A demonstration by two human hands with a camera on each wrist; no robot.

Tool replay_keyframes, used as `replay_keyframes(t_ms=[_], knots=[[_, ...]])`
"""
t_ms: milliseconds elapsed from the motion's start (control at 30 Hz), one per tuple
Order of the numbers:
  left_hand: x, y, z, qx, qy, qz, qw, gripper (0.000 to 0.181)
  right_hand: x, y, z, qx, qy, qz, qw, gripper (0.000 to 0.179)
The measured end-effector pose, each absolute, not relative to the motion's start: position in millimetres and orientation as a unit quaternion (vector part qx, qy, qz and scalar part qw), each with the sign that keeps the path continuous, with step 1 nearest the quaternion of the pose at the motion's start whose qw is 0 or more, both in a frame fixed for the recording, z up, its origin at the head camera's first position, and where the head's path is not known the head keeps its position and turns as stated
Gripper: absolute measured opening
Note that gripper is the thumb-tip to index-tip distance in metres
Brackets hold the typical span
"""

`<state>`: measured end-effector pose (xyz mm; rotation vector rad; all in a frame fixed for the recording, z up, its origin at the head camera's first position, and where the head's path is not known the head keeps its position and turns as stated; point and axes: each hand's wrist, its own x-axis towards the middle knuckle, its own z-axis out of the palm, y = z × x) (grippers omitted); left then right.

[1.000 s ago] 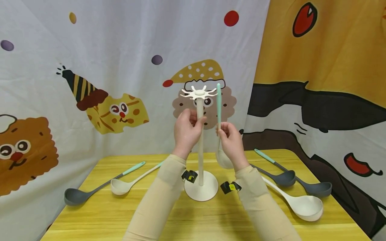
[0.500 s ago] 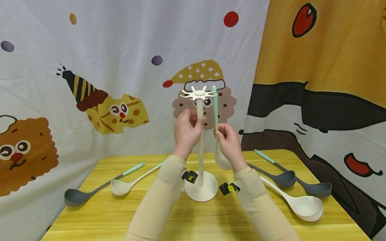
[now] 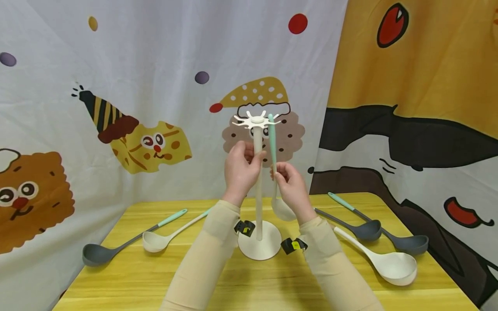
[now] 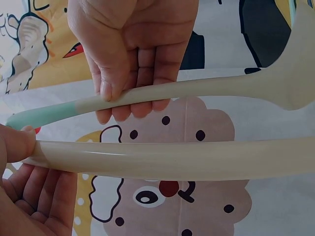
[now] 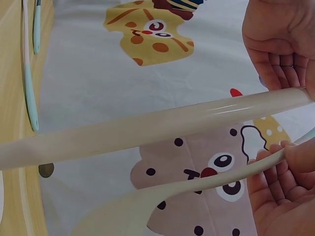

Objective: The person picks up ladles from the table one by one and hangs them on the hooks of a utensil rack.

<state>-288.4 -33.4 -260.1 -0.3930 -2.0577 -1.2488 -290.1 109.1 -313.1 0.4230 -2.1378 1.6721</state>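
Left fingers (image 4: 51, 196) grip the cream round-based stand (image 3: 259, 203); right of it, right fingers (image 4: 165, 64) pinch a mint-handled cream ladle (image 4: 197, 88).

We can read no lettering, number or sign. In the head view, we see one yellow patch (image 3: 247, 230) on the left black unit (image 3: 240, 226), toward six o'clock, and another yellow patch (image 3: 296, 245) on the right black unit (image 3: 287, 246), toward five, both illegible.

Yellow wood-grain worktop (image 3: 249, 283) being backed by cartoon-printed cloth (image 3: 155, 65); cheese figure (image 3: 171, 149) being crowned with striped hat (image 3: 102, 111).
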Motion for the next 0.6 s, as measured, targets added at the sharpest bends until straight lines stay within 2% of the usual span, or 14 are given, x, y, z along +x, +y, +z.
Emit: replay_keyframes(t_ms=[600], knots=[[-288.6,-33.3,-261.0,-0.154,-0.791,-0.483,0.344,0.020,-289.2,114.5,-316.3,0.174,-0.773,0.585,0.173,0.026]])
